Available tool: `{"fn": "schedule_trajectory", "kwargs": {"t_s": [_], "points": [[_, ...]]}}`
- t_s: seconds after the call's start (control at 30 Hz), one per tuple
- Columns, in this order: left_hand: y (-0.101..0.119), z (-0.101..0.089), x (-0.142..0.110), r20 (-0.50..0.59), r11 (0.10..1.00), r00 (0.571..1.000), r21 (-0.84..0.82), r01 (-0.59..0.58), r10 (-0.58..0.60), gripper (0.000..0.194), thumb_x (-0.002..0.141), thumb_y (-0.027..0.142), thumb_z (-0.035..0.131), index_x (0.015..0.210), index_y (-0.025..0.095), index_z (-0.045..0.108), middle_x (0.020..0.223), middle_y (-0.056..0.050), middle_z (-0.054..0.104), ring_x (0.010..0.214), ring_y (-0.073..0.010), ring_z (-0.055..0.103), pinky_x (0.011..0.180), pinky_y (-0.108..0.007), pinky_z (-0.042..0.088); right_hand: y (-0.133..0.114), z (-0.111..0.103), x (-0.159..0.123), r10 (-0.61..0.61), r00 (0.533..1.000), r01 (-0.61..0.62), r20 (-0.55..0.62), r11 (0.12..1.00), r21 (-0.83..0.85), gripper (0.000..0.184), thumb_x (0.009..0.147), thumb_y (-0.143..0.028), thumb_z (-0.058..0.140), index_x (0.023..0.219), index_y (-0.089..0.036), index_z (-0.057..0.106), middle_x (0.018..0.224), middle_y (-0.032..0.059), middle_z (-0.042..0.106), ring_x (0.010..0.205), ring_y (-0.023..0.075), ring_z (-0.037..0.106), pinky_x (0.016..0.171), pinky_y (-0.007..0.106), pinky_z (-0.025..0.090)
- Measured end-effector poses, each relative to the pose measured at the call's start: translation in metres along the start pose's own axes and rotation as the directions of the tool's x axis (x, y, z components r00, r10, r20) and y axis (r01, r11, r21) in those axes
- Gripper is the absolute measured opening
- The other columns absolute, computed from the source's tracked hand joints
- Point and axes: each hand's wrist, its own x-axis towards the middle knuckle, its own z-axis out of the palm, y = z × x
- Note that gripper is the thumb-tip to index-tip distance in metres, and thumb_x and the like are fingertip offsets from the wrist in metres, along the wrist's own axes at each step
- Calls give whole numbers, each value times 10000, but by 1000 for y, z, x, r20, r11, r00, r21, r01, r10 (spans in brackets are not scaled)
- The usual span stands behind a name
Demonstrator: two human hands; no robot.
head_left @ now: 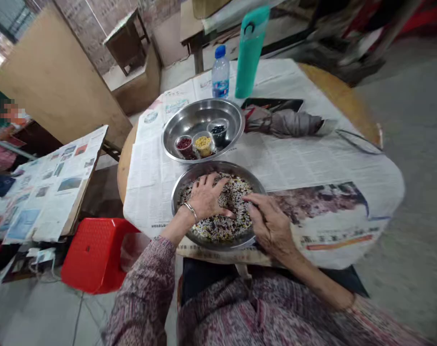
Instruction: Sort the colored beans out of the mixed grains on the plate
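A steel bowl (180,185) full of mixed grains and beans sits at the near edge of the newspaper-covered round table (348,101). My left hand (206,197) lies flat on the mix, fingers spread, a bangle on its wrist. My right hand (267,218) rests on the bowl's right side, fingers curled toward the grains; what they pinch is hidden. Behind it a second steel bowl (189,115) holds three small cups: red beans (184,143), yellow grains (203,142) and black beans (218,129).
A water bottle (220,72) and a teal flask (250,50) stand at the table's far side. A folded umbrella (286,122) and a dark tablet (272,102) lie to the right. A red stool (93,252) and a paper-covered board (48,182) are on the left.
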Motion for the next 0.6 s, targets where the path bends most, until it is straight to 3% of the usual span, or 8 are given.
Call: {"fn": "schedule_trajectory", "kwargs": {"t_s": [0.1,0.17,0.27,0.4,0.5,0.6], "points": [[-3,4,-5,34,996,998,-72,-45,47,398,827,296,715,1199,232,587,1214,-78,545,1131,-255,540,987,-414,486,-2,2,3,0,1000,0,0,1000,9,273,940,-158,463,1167,-208,606,1092,100,654,1059,230,612,955,405,492],[-3,6,-14,53,990,996,-127,-60,68,210,894,157,587,1091,219,626,1078,-49,580,1004,-189,589,923,-331,510,-2,3,4,-3,1000,3,-2,1000,10,278,939,-155,463,1172,-214,603,1092,97,654,1056,230,612,951,407,495],[3,8,-38,66,975,993,-203,-87,102,192,937,119,491,1029,208,634,981,-29,597,905,-156,609,859,-289,522,-2,3,3,-5,1000,5,-5,1000,6,277,937,-148,468,1170,-213,603,1093,100,653,1057,232,609,952,419,496],[16,12,-64,60,939,959,-232,-255,275,156,947,192,541,1084,194,616,1073,-44,621,1021,-159,589,954,-285,493,-2,2,3,-11,1000,11,-3,1000,-7,267,938,-151,468,1161,-211,603,1087,101,655,1051,235,610,943,429,502],[25,15,-63,62,911,912,-112,-397,405,239,962,168,489,1170,203,601,1198,-49,612,1094,-171,553,997,-307,458,-2,2,4,-9,1000,9,1,1000,-16,261,940,-157,467,1156,-209,604,1078,101,659,1045,236,612,930,424,507],[30,17,-47,28,907,911,90,-411,410,283,983,202,437,1222,237,584,1340,-45,549,1212,-230,478,955,-365,454,-2,3,4,-11,1000,11,-4,1000,-16,256,945,-164,462,1150,-212,608,1078,99,662,1039,234,615,928,420,508]]}}
